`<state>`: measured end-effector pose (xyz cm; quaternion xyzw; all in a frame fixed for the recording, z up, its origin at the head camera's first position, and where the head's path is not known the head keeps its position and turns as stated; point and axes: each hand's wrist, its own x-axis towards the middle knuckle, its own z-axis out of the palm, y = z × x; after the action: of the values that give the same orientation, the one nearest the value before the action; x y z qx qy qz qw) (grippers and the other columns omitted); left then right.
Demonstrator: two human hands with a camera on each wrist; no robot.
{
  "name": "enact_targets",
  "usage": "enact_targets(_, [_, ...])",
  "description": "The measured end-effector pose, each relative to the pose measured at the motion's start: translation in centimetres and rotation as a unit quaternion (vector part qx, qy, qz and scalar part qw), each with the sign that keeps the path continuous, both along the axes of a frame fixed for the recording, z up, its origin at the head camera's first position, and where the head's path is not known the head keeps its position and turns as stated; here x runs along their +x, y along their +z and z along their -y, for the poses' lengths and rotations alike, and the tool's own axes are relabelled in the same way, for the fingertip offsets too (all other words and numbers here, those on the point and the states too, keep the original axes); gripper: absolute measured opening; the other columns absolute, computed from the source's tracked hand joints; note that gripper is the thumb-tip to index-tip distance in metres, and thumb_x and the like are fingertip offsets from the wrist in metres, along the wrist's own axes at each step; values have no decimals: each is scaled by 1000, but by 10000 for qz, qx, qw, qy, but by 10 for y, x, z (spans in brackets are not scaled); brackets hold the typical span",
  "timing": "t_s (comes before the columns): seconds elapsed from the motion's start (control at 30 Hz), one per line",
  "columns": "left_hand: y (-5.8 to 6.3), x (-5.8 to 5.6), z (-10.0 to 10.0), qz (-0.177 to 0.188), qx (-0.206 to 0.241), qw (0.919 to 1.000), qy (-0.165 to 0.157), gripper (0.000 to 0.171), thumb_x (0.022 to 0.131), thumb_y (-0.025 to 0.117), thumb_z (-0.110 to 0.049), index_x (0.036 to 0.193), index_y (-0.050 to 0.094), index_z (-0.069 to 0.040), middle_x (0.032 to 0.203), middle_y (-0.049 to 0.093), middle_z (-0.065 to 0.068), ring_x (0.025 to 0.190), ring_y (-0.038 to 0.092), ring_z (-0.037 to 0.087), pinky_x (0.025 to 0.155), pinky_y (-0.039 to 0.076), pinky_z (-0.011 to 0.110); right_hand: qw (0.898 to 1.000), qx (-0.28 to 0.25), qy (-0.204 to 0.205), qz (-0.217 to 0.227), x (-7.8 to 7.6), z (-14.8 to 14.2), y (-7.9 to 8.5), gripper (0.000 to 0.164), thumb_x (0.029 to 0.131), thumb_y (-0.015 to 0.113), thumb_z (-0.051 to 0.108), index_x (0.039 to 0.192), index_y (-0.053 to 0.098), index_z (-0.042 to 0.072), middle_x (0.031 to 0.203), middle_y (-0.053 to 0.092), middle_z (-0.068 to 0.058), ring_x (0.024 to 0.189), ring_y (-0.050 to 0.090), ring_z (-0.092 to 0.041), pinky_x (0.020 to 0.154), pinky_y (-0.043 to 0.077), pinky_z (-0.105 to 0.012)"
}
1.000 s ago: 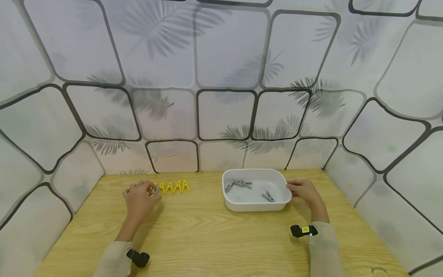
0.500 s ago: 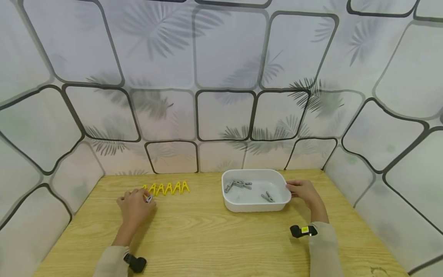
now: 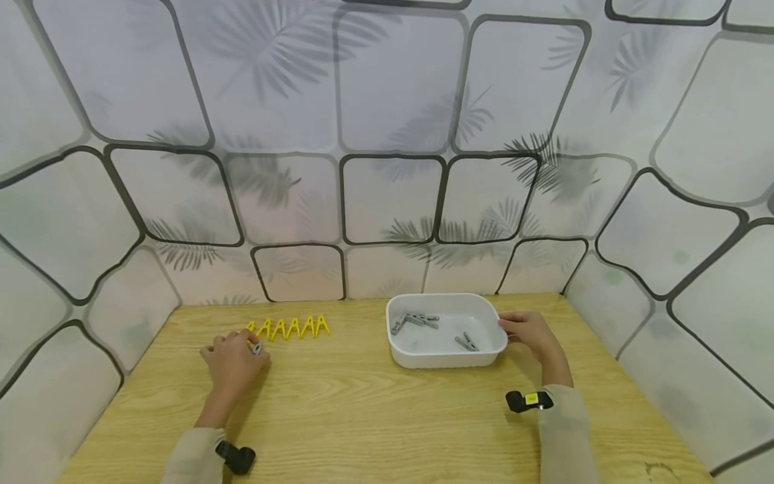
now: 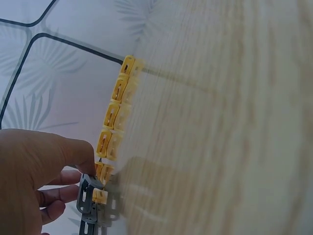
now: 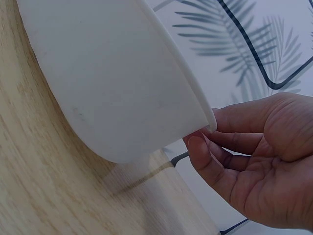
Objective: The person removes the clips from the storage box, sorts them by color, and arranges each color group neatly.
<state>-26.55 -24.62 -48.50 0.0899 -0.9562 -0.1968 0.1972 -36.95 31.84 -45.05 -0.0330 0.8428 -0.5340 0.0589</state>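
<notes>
My left hand (image 3: pixel 234 363) pinches a grey clothespin (image 4: pixel 87 196) just in front of the near-left end of a row of yellow clothespins (image 3: pixel 294 328). Several yellow ones stand upright in that line, legs down on the table. Below the pinched pin in the left wrist view, another grey piece (image 4: pixel 88 226) is partly cut off by the frame edge. On the right, my right hand (image 3: pixel 535 336) grips the end rim of a white plastic basin (image 3: pixel 444 361), fingers beneath the lip. Several grey clothespins (image 3: pixel 416 321) lie inside the basin, mostly toward its left, with some (image 3: pixel 467 342) at lower right.
Everything stands on a wood-grain table (image 3: pixel 375 417). A patterned cloth wall (image 3: pixel 387 202) encloses the back and both sides, close behind the clothespin row and basin.
My left hand, with the grey clothespin, has moved left and toward me, uncovering more of the yellow row. It has barely shifted in the last half second. The right hand and basin stay put.
</notes>
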Motion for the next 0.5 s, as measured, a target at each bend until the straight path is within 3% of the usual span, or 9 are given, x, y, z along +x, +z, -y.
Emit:
enact_targets(0.3, [2,-1,-1,293,43,9996,-4,32,84,67,-19,107,67,4,106,68,30,101,53,54,92,28,74,10000,46,-5,13,-1,0,-2,42,102,59,10,131,56,-20,127,64,-33,86,68,-7,77,59,-26])
enact_targets(0.5, [4,-2,-3,231,54,9997,-3,35,82,68,-20,109,68,4,108,68,30,101,53,55,91,28,74,10000,48,12,0,0,0,-2,42,102,59,11,132,56,-19,129,63,-34,88,68,-8,77,59,-27])
